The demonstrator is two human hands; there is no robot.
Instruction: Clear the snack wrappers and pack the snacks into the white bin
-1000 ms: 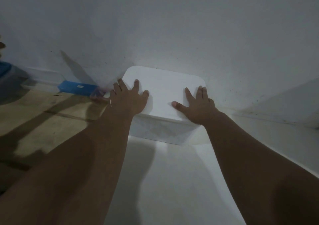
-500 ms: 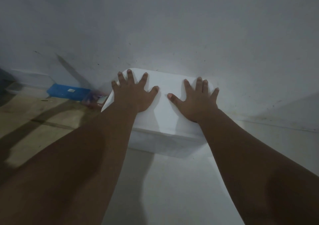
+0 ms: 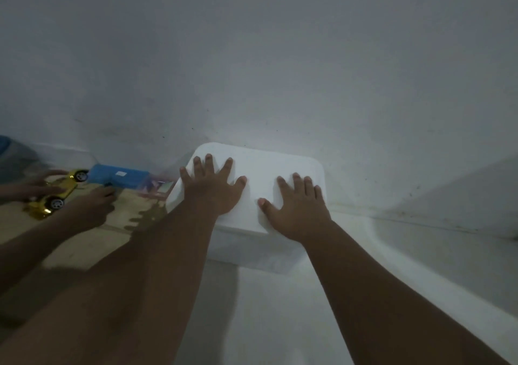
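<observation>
The white bin (image 3: 260, 165) stands against the pale wall with its flat lid on. My left hand (image 3: 211, 188) lies flat on the left part of the lid, fingers spread and straight. My right hand (image 3: 297, 205) lies flat on the right part, thumb pointing toward the left hand. Both palms press on the lid. What is inside the bin is hidden. No snacks or wrappers show.
A blue box (image 3: 117, 175) and a clear pinkish packet (image 3: 155, 186) lie on the tan floor left of the bin. Another person's hands (image 3: 92, 205) hold yellow toy cars (image 3: 53, 193) at the far left. A white surface (image 3: 266, 308) runs below the bin.
Both of my hands stay flat on the lid, shifted slightly. Another person's hands with yellow toy cars have come into view at the left.
</observation>
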